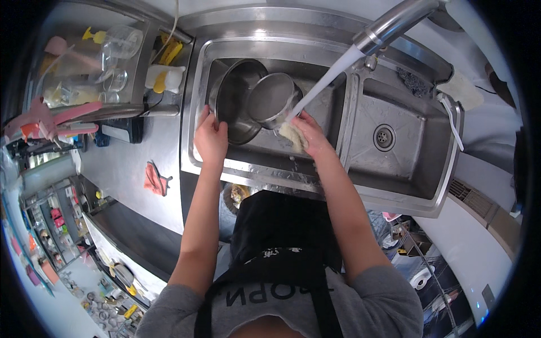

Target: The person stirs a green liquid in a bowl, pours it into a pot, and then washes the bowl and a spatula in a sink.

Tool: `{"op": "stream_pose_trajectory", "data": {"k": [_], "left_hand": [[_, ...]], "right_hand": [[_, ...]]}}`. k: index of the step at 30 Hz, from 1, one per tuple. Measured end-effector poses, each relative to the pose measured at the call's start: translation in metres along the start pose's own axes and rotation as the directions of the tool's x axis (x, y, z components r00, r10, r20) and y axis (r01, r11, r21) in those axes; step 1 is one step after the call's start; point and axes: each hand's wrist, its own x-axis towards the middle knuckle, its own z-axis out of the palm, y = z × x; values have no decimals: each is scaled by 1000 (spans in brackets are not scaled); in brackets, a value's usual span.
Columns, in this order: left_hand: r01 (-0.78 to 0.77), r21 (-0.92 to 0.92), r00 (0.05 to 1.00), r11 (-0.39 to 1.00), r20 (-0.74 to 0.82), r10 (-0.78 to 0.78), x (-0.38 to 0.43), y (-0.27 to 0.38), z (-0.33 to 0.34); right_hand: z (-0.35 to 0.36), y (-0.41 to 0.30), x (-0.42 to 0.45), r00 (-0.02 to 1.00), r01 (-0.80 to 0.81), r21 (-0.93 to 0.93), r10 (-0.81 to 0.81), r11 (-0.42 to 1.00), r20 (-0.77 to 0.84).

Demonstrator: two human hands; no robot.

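In the left basin of a stainless steel double sink (pixel 262 167), a large metal bowl (pixel 232 101) stands tilted on its side. My left hand (pixel 211 137) grips its rim at the left. A smaller round metal pan or bowl (pixel 270 99) leans against it on the right. My right hand (pixel 309 132) holds a pale yellowish cloth or sponge (pixel 292 136) at the smaller vessel's lower right edge; whether those fingers also grip the vessel is hidden. Water runs from a metal faucet (pixel 374 38) down onto that edge, close to my right fingers.
The right basin (pixel 384 164) has a round drain. A dark mesh scrubber (pixel 412 82) lies behind it, and a white handled tool (pixel 451 122) hangs over its right rim. Left of the sink, a red cloth (pixel 155 179) lies on the steel counter, below a shelf holding clear containers (pixel 122 41).
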Motion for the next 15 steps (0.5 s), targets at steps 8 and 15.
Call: {"op": "stream_pose_trajectory", "data": {"k": [8,15], "left_hand": [[354,-282,918,892,290,-272,-14,-27,53],[529,-379,831,759,410,-375,-21,-4,39]], "right_hand": [[36,15,-15,850,332,-747,-160,-576,501],[1,34,-13,694,375,-592,-207,-714,690]]}}
